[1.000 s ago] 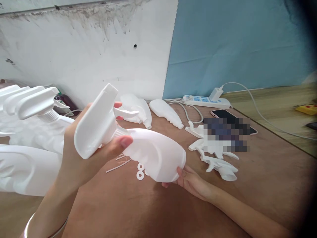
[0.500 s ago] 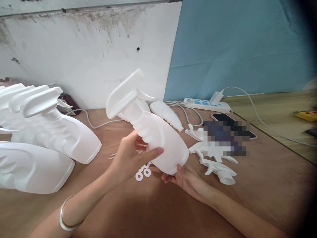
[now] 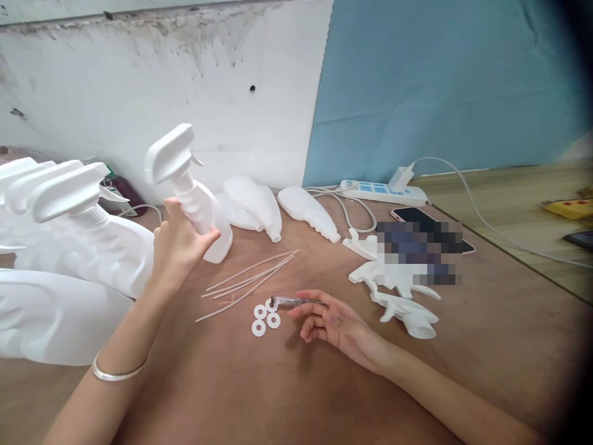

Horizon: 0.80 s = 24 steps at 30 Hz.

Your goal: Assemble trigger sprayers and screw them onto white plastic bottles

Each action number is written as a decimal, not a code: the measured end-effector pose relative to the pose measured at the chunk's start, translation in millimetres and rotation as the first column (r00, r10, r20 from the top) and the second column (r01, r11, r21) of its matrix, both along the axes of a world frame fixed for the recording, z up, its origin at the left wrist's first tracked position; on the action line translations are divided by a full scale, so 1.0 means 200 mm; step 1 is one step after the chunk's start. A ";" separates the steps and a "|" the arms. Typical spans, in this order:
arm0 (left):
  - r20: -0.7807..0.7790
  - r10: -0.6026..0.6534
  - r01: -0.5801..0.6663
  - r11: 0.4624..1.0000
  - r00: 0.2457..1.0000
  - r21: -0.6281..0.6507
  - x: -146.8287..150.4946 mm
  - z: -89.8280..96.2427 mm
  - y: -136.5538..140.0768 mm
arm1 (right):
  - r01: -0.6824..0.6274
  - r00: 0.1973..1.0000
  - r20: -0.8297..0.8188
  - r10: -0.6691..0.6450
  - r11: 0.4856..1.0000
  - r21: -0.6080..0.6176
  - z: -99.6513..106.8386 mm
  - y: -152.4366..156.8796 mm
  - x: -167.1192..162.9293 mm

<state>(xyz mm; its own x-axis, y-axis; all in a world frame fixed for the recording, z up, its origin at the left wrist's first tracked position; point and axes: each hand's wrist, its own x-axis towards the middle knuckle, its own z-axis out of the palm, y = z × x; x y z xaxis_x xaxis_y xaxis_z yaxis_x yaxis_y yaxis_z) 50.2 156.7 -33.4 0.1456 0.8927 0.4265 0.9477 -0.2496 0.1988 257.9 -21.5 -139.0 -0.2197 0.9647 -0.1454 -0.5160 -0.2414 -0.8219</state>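
Bottle [image 3: 204, 216]: white plastic spray bottle with trigger head [image 3: 169, 151], held upright at the neck, left of centre, base just above or on the table [image 3: 324, 395]; cannot tell which.
Left hand [image 3: 178, 247]: closed around the bottle's neck, just below the trigger head.
Right hand [image 3: 333, 321]: palm up, fingers loosely curled, holding nothing; fingertips touching or just beside a small clear tool [image 3: 291, 301].
Handling: probably light and empty, thin-walled, likely to flex under squeeze; smooth, a little slippery; best taken at the ridged neck or the waist, not by the trigger.
Change: half a second ago held tilted in both hands at centre; now carried left by the left hand alone, right hand released and dropped to the table.
Near: three white washers [image 3: 264, 318] and thin white tubes [image 3: 250, 278] between the hands.
Left: finished bottles [image 3: 83, 247] lying in a row.
Behind: headless bottles [image 3: 282, 213] lying by the wall.
Right: loose trigger heads [image 3: 403, 303], phone [image 3: 412, 215], power strip [image 3: 380, 191].
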 end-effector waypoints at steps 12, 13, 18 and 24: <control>-0.040 -0.074 0.074 0.997 0.996 0.003 0.00 -0.02 -0.02 | -0.004 1.000 0.011 0.004 1.000 -0.005 0.01 -0.01 -0.01; -0.024 -0.089 0.090 0.995 0.996 0.031 0.00 -0.02 -0.02 | -0.004 1.000 0.011 0.004 1.000 -0.005 0.01 -0.01 -0.01; -0.018 -0.116 0.117 0.992 0.993 0.040 -0.01 -0.03 -0.03 | -0.007 1.000 0.017 0.008 1.000 -0.011 0.01 -0.01 0.00; -0.174 -0.055 0.066 0.996 0.983 0.057 -0.01 -0.05 0.01 | -0.015 0.999 0.041 0.016 1.000 -0.001 0.01 -0.01 0.00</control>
